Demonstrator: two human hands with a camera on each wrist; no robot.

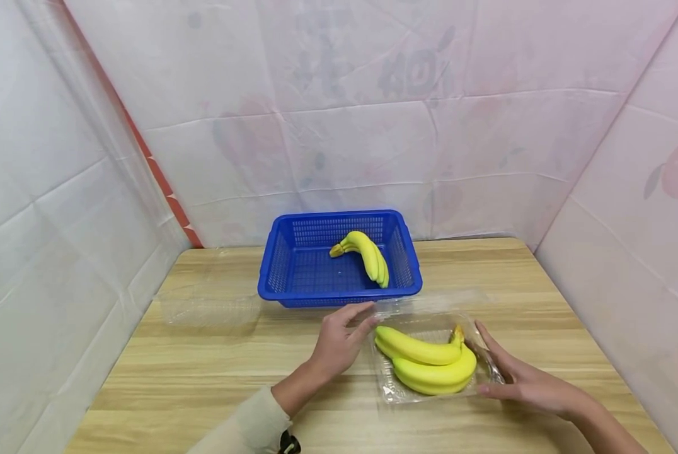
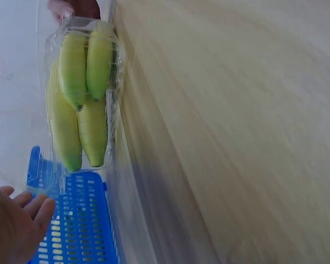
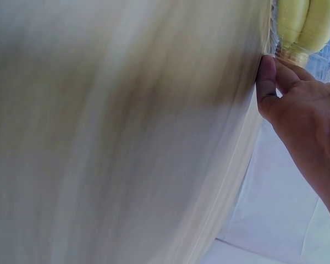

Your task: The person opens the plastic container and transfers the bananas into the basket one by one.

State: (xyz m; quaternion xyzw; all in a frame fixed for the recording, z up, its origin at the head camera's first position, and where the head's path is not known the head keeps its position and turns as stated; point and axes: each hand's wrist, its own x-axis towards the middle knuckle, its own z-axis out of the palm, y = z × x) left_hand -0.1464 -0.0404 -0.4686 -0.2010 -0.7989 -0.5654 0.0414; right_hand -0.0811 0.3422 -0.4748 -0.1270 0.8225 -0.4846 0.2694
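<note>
Where clear tray [image 1: 385, 384] sits, smooth curved bananas [image 1: 430, 366].

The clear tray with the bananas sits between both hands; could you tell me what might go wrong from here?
1. The tray looks thin and flimsy; held only at its ends by the left hand and right hand, it may buckle.
2. The bananas lie loose and could roll out if it tilts.
3. The basket stands just behind, so the tray's open lid could catch on it.
</note>
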